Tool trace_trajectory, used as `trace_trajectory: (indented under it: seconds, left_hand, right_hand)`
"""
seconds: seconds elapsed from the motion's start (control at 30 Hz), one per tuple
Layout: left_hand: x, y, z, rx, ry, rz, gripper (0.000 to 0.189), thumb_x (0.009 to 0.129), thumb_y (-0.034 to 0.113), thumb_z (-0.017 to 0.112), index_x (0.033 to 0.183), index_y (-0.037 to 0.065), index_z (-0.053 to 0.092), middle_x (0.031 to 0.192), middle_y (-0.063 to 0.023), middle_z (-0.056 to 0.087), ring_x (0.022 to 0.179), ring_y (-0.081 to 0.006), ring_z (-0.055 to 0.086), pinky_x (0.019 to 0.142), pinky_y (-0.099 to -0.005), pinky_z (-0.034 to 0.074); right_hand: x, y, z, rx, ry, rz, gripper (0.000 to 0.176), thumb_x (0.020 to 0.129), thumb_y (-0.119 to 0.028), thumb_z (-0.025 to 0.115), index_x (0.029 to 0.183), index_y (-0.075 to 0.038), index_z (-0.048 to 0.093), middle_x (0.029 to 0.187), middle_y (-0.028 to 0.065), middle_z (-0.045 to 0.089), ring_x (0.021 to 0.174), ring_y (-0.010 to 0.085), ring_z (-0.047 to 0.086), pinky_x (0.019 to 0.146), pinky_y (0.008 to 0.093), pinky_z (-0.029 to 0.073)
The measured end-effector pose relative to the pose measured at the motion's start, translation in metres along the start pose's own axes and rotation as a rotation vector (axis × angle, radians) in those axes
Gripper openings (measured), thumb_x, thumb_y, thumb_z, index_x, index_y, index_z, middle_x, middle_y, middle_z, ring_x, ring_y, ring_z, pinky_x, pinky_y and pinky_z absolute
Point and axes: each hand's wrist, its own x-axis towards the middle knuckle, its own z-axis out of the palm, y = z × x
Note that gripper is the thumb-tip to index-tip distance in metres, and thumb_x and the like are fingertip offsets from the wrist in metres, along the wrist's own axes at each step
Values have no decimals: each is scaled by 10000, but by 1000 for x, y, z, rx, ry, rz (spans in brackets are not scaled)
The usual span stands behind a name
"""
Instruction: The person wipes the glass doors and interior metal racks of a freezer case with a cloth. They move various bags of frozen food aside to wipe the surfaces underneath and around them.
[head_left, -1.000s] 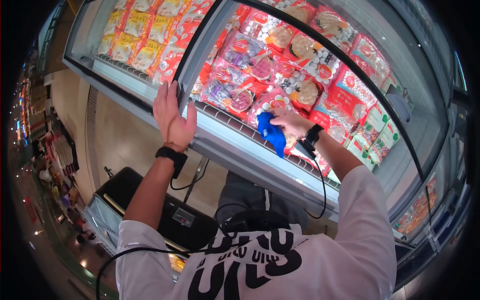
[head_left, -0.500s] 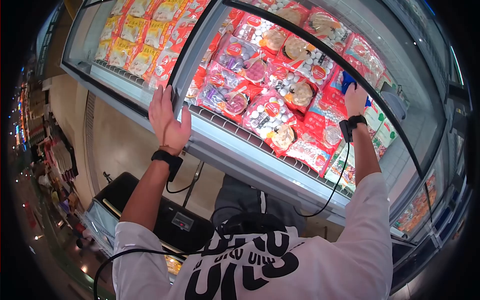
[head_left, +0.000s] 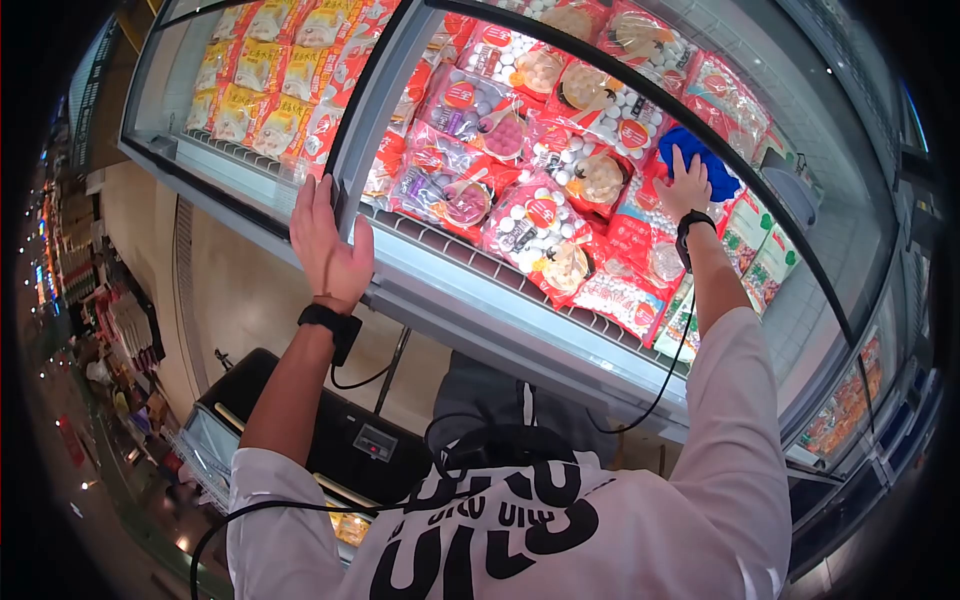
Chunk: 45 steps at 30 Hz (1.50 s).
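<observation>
My right hand (head_left: 686, 188) presses a bunched blue cloth (head_left: 712, 163) beside the curved black frame (head_left: 640, 85) of the freezer's glass lid. Its fingers lie spread over the cloth, above red bags of frozen food (head_left: 640, 245) in the chest freezer. My left hand (head_left: 330, 250) rests with stretched fingers at the lower end of the dark lid divider (head_left: 350, 165), by the freezer's front edge. Nothing is held in it. Both wrists carry black straps with cables.
White and red bags of frozen balls (head_left: 540, 240) fill the middle of the freezer. Yellow packets (head_left: 260, 65) lie under the left glass. Green-white bags (head_left: 750, 240) are at the right. A black case (head_left: 340, 440) stands below my left arm.
My right hand has shifted a little left, and more of the blue cloth shows spread beneath its fingers. My left hand stays at the divider.
</observation>
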Motion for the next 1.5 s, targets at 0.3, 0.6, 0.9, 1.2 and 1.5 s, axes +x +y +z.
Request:
trace_trajectory:
  seconds: [0.3, 0.6, 0.9, 1.2, 1.5]
  left_hand:
    - [0, -1, 2, 1, 9, 13, 624, 817, 146, 613, 1388, 5, 405, 1430, -231, 401, 1322, -391, 373, 1094, -472, 273]
    - [0, 0, 1, 19, 45, 34, 615, 803, 172, 611, 1361, -10, 427, 1404, -233, 421, 1287, -395, 404, 1078, -493, 280]
    - [2, 3, 0, -16, 42, 21, 628, 797, 164, 622, 1369, -1, 424, 1418, -222, 416, 1311, -385, 389, 1094, -488, 267]
    - [-2, 1, 2, 19, 16, -15, 641, 795, 160, 631, 1380, 7, 416, 1429, -213, 410, 1333, -380, 369, 1109, -485, 248]
    - [-1, 3, 1, 7, 8, -26, 644, 797, 165, 633, 1382, 8, 414, 1423, -221, 410, 1334, -379, 363, 1109, -486, 246]
  right_hand:
    - [-36, 5, 9, -1, -8, -117, 769, 797, -365, 657, 1485, -308, 320, 1519, 236, 285, 1386, 421, 298, 1084, 560, 285]
    - [-96, -1, 21, -6, -73, -240, 757, 828, -329, 646, 1494, -198, 310, 1531, 281, 197, 1387, 476, 253, 1074, 568, 315]
    - [-116, 0, 33, -50, -174, -246, 775, 852, -396, 615, 1505, -163, 269, 1515, 292, 217, 1384, 475, 260, 1074, 555, 317]
    - [-139, -1, 31, -69, -354, -241, 902, 781, -333, 668, 1526, -176, 184, 1552, 281, 98, 1423, 474, 159, 1091, 566, 284]
    - [-137, -7, 20, -134, -468, -221, 949, 742, -241, 647, 1537, -163, 136, 1561, 291, 54, 1441, 477, 104, 1121, 559, 233]
